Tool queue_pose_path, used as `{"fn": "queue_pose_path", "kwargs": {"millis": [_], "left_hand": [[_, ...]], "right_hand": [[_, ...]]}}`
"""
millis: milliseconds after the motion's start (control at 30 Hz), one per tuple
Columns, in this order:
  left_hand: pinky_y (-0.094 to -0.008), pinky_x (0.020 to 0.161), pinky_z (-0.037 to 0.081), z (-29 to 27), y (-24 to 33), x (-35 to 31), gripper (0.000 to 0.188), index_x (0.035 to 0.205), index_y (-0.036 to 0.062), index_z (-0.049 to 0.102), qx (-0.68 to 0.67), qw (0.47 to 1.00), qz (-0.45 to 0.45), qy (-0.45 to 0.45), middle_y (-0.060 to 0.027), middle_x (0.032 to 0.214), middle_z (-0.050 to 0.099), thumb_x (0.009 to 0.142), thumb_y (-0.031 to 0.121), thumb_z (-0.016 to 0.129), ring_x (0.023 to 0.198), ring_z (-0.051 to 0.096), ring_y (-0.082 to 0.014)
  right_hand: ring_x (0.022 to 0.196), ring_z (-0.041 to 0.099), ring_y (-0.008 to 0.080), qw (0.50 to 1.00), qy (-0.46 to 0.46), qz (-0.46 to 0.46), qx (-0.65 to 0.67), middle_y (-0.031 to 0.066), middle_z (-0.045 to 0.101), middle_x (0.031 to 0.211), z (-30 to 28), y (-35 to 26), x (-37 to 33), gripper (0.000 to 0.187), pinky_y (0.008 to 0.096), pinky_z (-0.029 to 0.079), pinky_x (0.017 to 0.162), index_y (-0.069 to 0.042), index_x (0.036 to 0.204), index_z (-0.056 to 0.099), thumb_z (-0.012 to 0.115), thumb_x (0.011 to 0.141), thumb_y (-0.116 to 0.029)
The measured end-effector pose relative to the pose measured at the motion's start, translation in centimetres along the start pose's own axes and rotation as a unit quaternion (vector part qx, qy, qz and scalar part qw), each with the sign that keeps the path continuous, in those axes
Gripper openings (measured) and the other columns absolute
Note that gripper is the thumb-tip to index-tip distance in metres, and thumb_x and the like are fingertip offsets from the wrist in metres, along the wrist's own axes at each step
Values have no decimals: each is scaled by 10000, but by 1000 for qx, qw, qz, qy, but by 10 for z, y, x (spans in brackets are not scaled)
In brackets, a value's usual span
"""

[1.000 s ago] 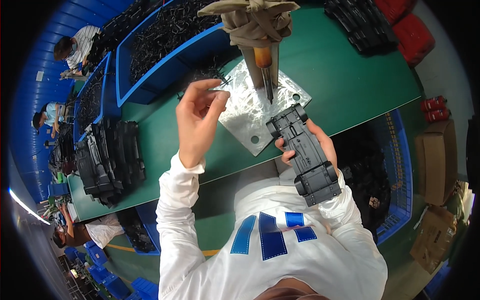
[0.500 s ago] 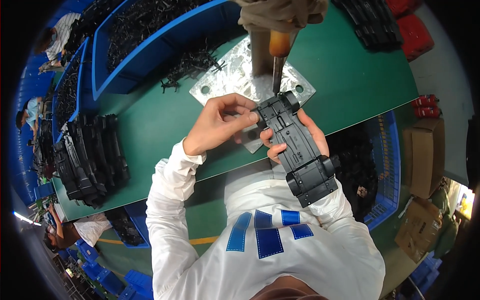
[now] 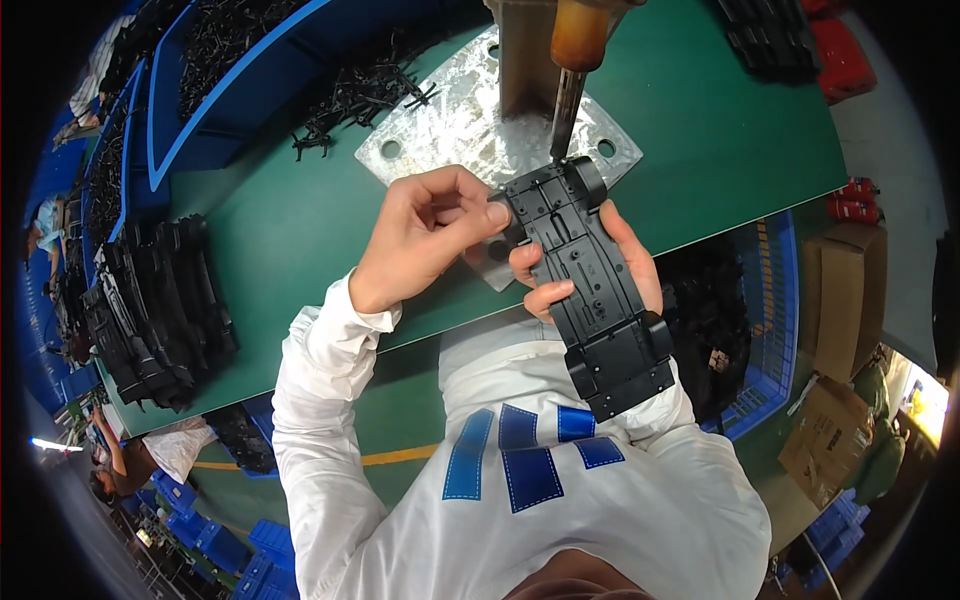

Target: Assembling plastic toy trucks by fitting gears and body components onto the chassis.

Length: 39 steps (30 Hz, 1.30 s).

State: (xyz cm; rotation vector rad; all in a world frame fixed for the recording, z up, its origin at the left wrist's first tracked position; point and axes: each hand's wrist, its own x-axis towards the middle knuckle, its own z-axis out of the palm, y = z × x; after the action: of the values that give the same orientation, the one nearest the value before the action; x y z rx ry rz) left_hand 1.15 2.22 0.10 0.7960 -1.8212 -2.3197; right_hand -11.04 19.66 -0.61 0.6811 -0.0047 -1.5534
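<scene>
A black plastic toy car chassis (image 3: 600, 285) is held tilted over the table's near edge, its ribbed side with wheel arches facing me. My right hand (image 3: 630, 260) wraps round its middle, thumb and fingers on opposite sides. With thumb and fingers pinched together, my left hand (image 3: 430, 225) grips the chassis's far left wheel arch. A metal rod with an amber handle (image 3: 578, 38), like a soldering iron, points down at the far end of the chassis. Whether its tip touches the plastic I cannot tell. Under it lies a shiny metal plate (image 3: 450, 130) with holes.
Small black parts (image 3: 350, 105) lie loose on the green table (image 3: 700, 150), beside a blue bin (image 3: 215, 115) full of them. Black chassis pieces are stacked at left (image 3: 160, 310) and far right (image 3: 768, 38). Below the near edge stands a blue crate (image 3: 778, 320); cardboard boxes (image 3: 850, 300) are at right.
The whole view has shifted a little, so the table and plate sit differently in it. Both hands keep their hold on the chassis, which stays at the rod's tip.
</scene>
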Motion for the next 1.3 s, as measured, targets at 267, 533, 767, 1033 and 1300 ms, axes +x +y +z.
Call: {"fn": "queue_pose_path", "kwargs": {"millis": [267, 533, 767, 1033, 1300], "left_hand": [[-198, 497, 395, -2, -3, -1, 217, 852, 33, 555, 6, 1000, 10, -7, 4, 761, 619, 893, 187, 702, 639, 567, -52], [-213, 594, 438, -1, -6, 1, 194, 857, 30, 545, -26, 998, 52, -28, -10, 768, 603, 899, 151, 691, 685, 558, -70], [-228, 635, 447, -2, -3, 0, 190, 841, 29, 547, -19, 998, 65, -16, -17, 757, 599, 897, 142, 689, 679, 544, -80], [-235, 647, 441, -2, -4, -1, 188, 826, 33, 549, -24, 998, 64, -14, -20, 747, 603, 895, 143, 685, 675, 539, -85], [-231, 653, 440, -1, -3, -1, 185, 826, 33, 550, -25, 997, 69, -11, -19, 750, 606, 895, 138, 686, 678, 542, -84]], "right_hand": [[1051, 455, 272, 1000, -3, 7, 26, 141, 511, 1263, 5, 5, -1, 471, 324, 462, 667, -108, 1330, 507, 488, 985, -429], [1066, 468, 271, 999, 10, 17, 31, 152, 518, 1253, 12, 5, -4, 477, 323, 466, 661, -87, 1328, 502, 503, 982, -416], [1063, 476, 270, 1000, 7, 9, 22, 158, 517, 1247, 16, 10, -3, 478, 324, 467, 662, -85, 1327, 502, 520, 976, -409], [1068, 480, 268, 999, 15, 20, 37, 162, 514, 1248, 17, 9, -4, 484, 326, 467, 664, -79, 1333, 498, 534, 971, -399], [1070, 478, 269, 999, 18, 20, 42, 161, 519, 1245, 18, 9, -5, 478, 330, 458, 667, -80, 1328, 504, 541, 969, -393]]}}
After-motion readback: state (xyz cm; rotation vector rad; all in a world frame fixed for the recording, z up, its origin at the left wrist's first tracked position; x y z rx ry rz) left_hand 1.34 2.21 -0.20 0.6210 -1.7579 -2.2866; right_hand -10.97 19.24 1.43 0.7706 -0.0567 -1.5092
